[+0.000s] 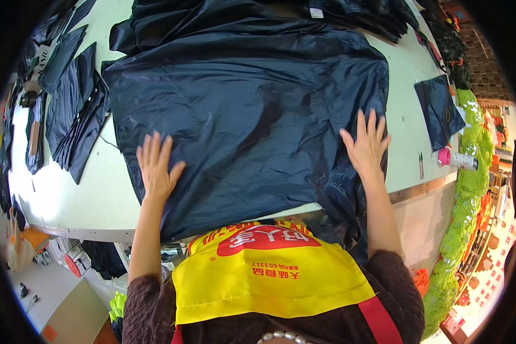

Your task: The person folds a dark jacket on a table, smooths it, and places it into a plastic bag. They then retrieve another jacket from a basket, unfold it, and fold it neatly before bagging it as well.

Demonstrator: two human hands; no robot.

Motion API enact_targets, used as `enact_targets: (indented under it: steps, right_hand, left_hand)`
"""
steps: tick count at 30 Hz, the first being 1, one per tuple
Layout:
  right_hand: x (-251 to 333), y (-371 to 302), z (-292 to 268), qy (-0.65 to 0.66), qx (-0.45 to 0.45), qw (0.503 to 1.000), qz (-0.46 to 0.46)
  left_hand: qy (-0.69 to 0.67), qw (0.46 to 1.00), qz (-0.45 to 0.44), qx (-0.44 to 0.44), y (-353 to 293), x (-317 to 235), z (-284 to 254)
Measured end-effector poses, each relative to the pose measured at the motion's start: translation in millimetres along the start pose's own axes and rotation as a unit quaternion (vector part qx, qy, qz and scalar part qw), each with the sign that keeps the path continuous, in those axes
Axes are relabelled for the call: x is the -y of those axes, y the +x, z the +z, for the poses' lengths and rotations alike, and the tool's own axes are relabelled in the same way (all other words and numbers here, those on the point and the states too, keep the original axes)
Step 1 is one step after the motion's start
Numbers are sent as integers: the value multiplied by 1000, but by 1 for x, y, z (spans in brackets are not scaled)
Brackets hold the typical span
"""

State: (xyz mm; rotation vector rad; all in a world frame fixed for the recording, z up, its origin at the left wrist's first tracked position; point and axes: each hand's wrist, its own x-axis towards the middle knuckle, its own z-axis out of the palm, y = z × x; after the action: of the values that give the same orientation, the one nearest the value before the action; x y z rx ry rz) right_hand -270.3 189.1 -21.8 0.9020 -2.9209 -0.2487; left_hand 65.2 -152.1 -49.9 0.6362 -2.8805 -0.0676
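Note:
A large piece of dark navy, shiny fabric point(229, 126) lies spread over the pale table in front of me, with wrinkles across it. Its near right part hangs down over the table's front edge. My left hand point(157, 163) rests flat on the fabric's left side, fingers spread and pointing away from me. On its right side, my right hand point(367, 142) also lies flat with the fingers apart. Neither hand grips anything. Whether the fabric is a finished garment or a cut panel, I cannot tell.
More dark fabric point(172, 23) is heaped at the far side of the table point(404, 120). Folded dark pieces point(77, 114) lie at the left. At the right are a small dark piece point(436, 112), a pink-and-white cylinder point(458, 159) and thread snips point(421, 166). Bright green fabric point(467, 212) is piled beyond.

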Motion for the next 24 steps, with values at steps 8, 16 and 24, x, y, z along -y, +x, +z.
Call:
enact_targets:
  steps: [8, 16, 24]
  right_hand:
    - [-142, -57, 80, 285, -29, 956, 64]
    - [-97, -292, 57, 796, 28, 403, 450]
    - [-59, -316, 81, 802, 10, 368, 470]
  left_hand:
    - [30, 993, -118, 11, -18, 6, 18]
    - [-399, 886, 233, 43, 3, -227, 5]
    - [-200, 880, 405, 144, -17, -294, 48]
